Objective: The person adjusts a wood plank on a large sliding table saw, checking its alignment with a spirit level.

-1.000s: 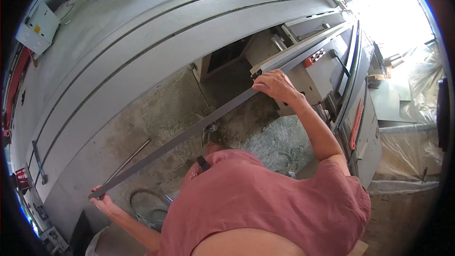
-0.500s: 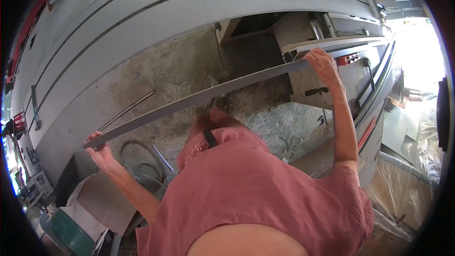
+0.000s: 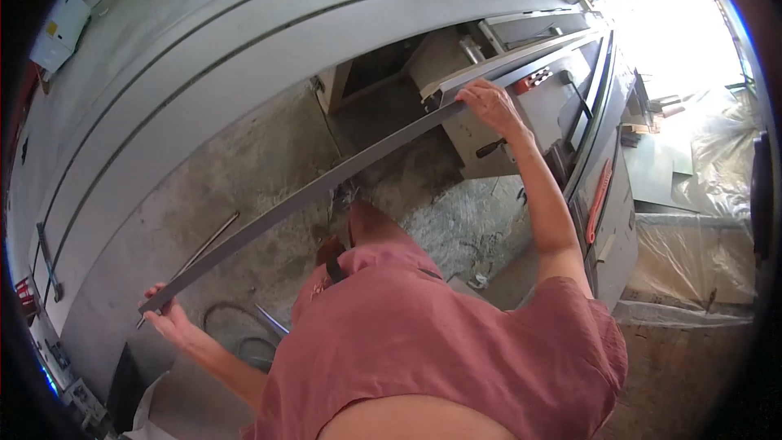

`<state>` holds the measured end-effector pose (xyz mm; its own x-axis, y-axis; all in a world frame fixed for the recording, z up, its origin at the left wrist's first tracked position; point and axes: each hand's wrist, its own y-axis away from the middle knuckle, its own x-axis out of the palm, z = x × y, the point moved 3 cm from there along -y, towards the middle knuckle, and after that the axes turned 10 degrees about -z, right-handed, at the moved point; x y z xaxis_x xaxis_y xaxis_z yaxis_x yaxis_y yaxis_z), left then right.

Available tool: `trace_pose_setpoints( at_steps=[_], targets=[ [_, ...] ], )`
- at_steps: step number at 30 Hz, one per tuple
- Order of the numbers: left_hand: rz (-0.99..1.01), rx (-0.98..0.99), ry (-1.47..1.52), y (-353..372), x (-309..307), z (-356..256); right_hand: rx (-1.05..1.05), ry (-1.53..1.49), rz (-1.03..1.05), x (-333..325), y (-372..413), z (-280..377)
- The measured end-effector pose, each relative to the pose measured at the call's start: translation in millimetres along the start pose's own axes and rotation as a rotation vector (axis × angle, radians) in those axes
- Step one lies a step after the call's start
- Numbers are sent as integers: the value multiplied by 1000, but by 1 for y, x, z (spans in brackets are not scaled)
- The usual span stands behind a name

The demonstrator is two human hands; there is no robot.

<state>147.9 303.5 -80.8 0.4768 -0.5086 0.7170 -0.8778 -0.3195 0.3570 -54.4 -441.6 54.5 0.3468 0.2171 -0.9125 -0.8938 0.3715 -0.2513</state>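
A long, narrow grey strip [image 3: 309, 193] slants across the view, its left end lower than its right. At its lower left end, my left hand [image 3: 169, 318] is closed around it. My right hand [image 3: 491, 106] grips the upper right end, beside the corner of a bench. Beneath the strip lies the concrete floor. A thin metal rod [image 3: 213, 239] rests close to my left hand, partly hidden by the strip.
Large grey grooved panels [image 3: 244, 57] span the far side. On the right bench are a red block [image 3: 533, 80] and a red tool [image 3: 599, 200]. Plastic-wrapped boxes [image 3: 692, 253] stand further right. A hose [image 3: 257, 349] lies at lower left.
The view has turned to the right, so the bench and panels appear shifted left. Both hands still hold the strip, which now slants more steeply in view.
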Motion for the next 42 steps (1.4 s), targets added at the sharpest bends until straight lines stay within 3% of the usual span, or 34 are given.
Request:
trace_pose_setpoints(
  at_steps=[1, 4, 8, 10, 12, 15, 17, 24, 29, 36, 38, 42],
  targets=[
    [-73, -7, 33, 2, 1, -1, -11, 10, 23, -1, -1, 2],
    [-5, 6, 48, 13, 3, -4, -18, -50, 33, -5, -3, 2],
    [-67, 65, 25, 10, -12, -10, 2, -33, 69, -10, -4, 0],
    [91, -88, 37, -1, -28, -14, -11, -9, 81, -12, -6, -6],
    [63, -56, 85, -4, -37, -15, -54, -33, 113, -12, -12, -17],
    [4, -48, 83, -31, -37, -17, -130, -48, 156, -11, -17, -21],
    [-309, -55, 40, -54, -41, -12, -174, -25, 173, -7, -18, -24],
    [-395, -130, 70, -80, -51, 17, -191, -109, 227, -2, -21, -38],
    [-363, -74, -137, -72, -46, 24, -208, -100, 230, -8, -24, -53],
    [-387, -40, -17, -36, -25, 60, -146, -67, 228, -21, -30, -92],
    [-296, -74, 105, -33, -24, 75, -130, -52, 235, -23, -33, -108],
    [-306, -52, 35, -7, -9, 101, -84, -10, 237, -33, -38, -135]
  ],
)
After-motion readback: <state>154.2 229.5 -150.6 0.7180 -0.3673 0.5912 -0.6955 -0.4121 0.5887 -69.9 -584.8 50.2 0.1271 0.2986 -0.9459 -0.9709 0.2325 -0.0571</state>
